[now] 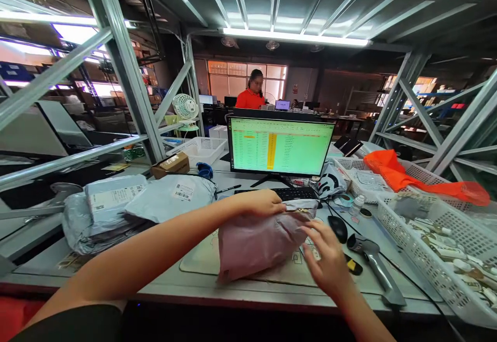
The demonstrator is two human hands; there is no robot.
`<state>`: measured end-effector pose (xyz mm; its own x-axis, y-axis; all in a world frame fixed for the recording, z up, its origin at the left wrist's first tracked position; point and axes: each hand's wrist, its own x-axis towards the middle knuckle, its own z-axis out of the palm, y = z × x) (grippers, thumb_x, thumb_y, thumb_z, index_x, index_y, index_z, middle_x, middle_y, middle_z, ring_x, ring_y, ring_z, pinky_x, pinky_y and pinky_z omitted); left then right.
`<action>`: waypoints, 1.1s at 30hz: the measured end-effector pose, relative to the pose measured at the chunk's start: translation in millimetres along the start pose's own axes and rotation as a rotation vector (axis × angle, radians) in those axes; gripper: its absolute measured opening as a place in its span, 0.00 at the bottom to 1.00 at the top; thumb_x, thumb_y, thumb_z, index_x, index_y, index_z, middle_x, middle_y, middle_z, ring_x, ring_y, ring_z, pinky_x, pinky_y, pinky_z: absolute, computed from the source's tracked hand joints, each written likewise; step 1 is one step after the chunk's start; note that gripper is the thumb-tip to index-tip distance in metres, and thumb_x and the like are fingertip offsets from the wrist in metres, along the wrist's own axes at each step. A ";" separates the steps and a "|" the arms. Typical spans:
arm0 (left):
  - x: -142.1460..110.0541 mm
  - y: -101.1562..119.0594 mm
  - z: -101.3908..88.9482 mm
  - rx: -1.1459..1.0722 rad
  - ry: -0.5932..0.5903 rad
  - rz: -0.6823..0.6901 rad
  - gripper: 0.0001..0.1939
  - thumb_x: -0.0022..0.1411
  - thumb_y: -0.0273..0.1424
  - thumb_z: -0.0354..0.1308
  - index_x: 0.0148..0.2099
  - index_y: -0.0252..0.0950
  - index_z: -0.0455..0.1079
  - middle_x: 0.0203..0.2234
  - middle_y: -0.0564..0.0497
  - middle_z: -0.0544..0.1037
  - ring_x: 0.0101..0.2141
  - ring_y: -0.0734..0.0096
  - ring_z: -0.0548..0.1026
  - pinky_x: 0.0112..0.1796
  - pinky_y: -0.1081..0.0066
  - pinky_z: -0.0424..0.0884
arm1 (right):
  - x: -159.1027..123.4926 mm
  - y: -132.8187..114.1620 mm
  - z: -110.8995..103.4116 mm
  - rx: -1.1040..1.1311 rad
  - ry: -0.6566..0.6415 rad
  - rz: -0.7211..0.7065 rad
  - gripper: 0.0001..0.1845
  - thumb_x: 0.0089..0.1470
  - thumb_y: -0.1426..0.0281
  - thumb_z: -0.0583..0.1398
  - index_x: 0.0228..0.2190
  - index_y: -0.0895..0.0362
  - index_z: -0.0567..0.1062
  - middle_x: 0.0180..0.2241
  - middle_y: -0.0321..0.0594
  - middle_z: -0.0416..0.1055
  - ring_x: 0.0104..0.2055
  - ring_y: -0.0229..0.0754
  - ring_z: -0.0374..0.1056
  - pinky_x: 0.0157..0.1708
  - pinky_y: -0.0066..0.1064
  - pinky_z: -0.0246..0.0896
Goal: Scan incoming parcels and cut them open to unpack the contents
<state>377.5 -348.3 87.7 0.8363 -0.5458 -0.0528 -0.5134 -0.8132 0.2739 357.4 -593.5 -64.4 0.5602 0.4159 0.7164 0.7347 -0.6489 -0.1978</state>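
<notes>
A pink plastic mailer bag (256, 243) lies on the desk mat in front of the keyboard (287, 193). My left hand (262, 202) rests on the bag's top edge, fingers curled over it and gripping it. My right hand (328, 259) hovers at the bag's right side with its fingers spread apart, nothing in it, its fingertips close to the bag's edge.
A monitor (279, 146) showing a spreadsheet stands behind the keyboard. Grey parcels (132, 202) pile at the left. A mouse (337, 227) and a barcode scanner (375, 262) lie at the right, beside white baskets (438, 233). A person in orange stands far back.
</notes>
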 end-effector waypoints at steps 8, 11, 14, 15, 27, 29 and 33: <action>-17.1 4.1 20.5 -0.125 0.019 0.042 0.23 0.72 0.40 0.45 0.33 0.33 0.74 0.26 0.51 0.77 0.27 0.72 0.70 0.29 0.74 0.61 | 37.2 -49.6 4.3 0.000 0.111 -0.065 0.11 0.63 0.70 0.57 0.46 0.58 0.70 0.44 0.48 0.71 0.50 0.53 0.63 0.50 0.46 0.55; -21.5 17.1 24.4 -0.019 0.057 -0.018 0.23 0.71 0.39 0.47 0.29 0.34 0.74 0.25 0.50 0.78 0.25 0.71 0.70 0.27 0.73 0.59 | 33.2 -49.7 4.4 -0.017 0.140 -0.076 0.03 0.62 0.73 0.56 0.35 0.56 0.70 0.36 0.44 0.70 0.43 0.50 0.62 0.45 0.42 0.52; -20.0 28.1 27.1 0.136 0.102 -0.106 0.23 0.71 0.40 0.47 0.30 0.35 0.76 0.27 0.47 0.81 0.26 0.68 0.74 0.27 0.71 0.61 | 31.9 -51.8 3.6 -0.096 0.119 -0.120 0.10 0.63 0.75 0.54 0.29 0.54 0.68 0.31 0.40 0.69 0.39 0.47 0.60 0.41 0.41 0.48; -18.8 29.6 27.6 0.200 0.115 -0.127 0.23 0.71 0.40 0.46 0.31 0.36 0.77 0.28 0.46 0.82 0.27 0.66 0.75 0.28 0.70 0.62 | 31.4 -52.7 3.3 -0.116 0.116 -0.143 0.11 0.63 0.75 0.54 0.28 0.54 0.67 0.30 0.39 0.68 0.38 0.46 0.60 0.40 0.40 0.47; -33.7 16.1 16.9 0.538 0.155 -0.025 0.19 0.73 0.36 0.47 0.36 0.33 0.75 0.31 0.42 0.82 0.33 0.58 0.81 0.33 0.66 0.68 | 16.2 -30.6 -59.4 -0.042 -0.216 -0.368 0.13 0.64 0.72 0.53 0.27 0.55 0.69 0.28 0.37 0.69 0.34 0.43 0.63 0.41 0.39 0.50; -33.9 29.7 19.5 0.476 0.154 -0.011 0.20 0.73 0.38 0.46 0.36 0.35 0.74 0.31 0.44 0.82 0.33 0.59 0.81 0.32 0.67 0.68 | 33.7 -35.7 -62.7 -0.131 -0.250 -0.270 0.09 0.62 0.74 0.53 0.33 0.57 0.73 0.33 0.43 0.72 0.36 0.46 0.65 0.40 0.39 0.53; -26.5 57.1 31.4 0.415 0.115 -0.036 0.25 0.74 0.42 0.42 0.37 0.35 0.75 0.30 0.43 0.82 0.32 0.58 0.80 0.31 0.66 0.69 | 64.0 -59.7 -43.8 -0.145 -0.618 -0.154 0.13 0.56 0.75 0.58 0.44 0.62 0.76 0.43 0.53 0.76 0.45 0.54 0.70 0.45 0.40 0.59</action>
<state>320.0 -386.6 74.7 0.8591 -0.5085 0.0584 -0.4976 -0.8565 -0.1369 332.6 -556.0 22.5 0.6015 0.7724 0.2039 0.7890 -0.6143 -0.0002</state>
